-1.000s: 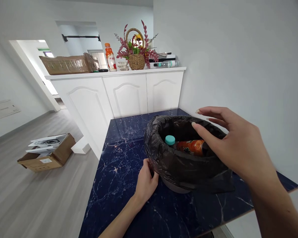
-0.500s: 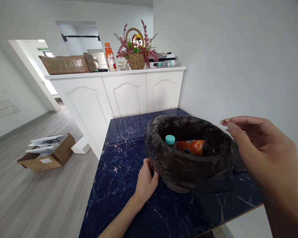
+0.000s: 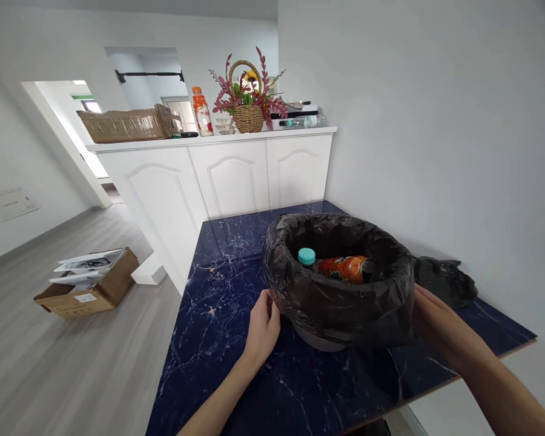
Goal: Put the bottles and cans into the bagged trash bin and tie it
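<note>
A trash can (image 3: 320, 340) lined with a black trash bag (image 3: 345, 309) stands on the blue marbled table (image 3: 227, 266). The bag's rim is folded outward over the can. Inside lie an orange drink can (image 3: 344, 269) and something with a turquoise cap (image 3: 306, 257), probably a bottle. My left hand (image 3: 263, 324) is at the bag's lower left edge, fingers curled and closed on the plastic. On the opposite side, my right hand (image 3: 438, 324) reaches against the bag; its fingers are hidden behind the plastic.
Crumpled black plastic (image 3: 445, 281) lies on the table by the wall. Behind is a white cabinet (image 3: 236, 175) bearing a flower basket (image 3: 249, 118), an orange-capped bottle (image 3: 202, 112), a cardboard box (image 3: 127, 125) and a lying clear bottle (image 3: 306, 122). Another open carton (image 3: 88, 297) sits on the floor.
My right hand has come down from above the right rim to the bag's right side. The crumpled plastic beyond it now shows more fully. My left hand stays at the left side.
</note>
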`<control>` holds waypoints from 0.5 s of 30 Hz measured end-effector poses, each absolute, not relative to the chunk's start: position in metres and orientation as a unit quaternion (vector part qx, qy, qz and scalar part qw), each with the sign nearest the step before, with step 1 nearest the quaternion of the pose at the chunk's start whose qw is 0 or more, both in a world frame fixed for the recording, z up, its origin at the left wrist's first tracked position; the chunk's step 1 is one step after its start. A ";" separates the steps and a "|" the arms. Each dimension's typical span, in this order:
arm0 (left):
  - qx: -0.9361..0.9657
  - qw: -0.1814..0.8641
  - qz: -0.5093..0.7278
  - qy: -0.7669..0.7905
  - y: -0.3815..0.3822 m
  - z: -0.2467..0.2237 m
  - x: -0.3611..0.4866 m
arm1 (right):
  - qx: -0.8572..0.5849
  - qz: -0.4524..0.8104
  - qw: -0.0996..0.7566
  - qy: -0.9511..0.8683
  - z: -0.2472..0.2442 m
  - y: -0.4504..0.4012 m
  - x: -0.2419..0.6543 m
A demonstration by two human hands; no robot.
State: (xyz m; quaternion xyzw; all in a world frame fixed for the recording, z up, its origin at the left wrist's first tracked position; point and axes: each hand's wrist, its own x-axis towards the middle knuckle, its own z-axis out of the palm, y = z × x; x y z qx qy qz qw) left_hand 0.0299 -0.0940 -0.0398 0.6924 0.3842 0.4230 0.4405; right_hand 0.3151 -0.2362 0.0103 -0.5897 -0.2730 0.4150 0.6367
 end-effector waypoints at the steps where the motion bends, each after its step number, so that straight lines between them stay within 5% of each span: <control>1: 0.685 0.444 0.428 0.388 -0.093 -0.037 0.030 | -0.569 0.440 0.640 -0.271 0.008 -0.237 0.316; 15: 0.499 0.667 0.447 0.326 -0.074 0.070 0.035 | -0.445 0.510 0.677 -0.290 0.065 -0.241 0.333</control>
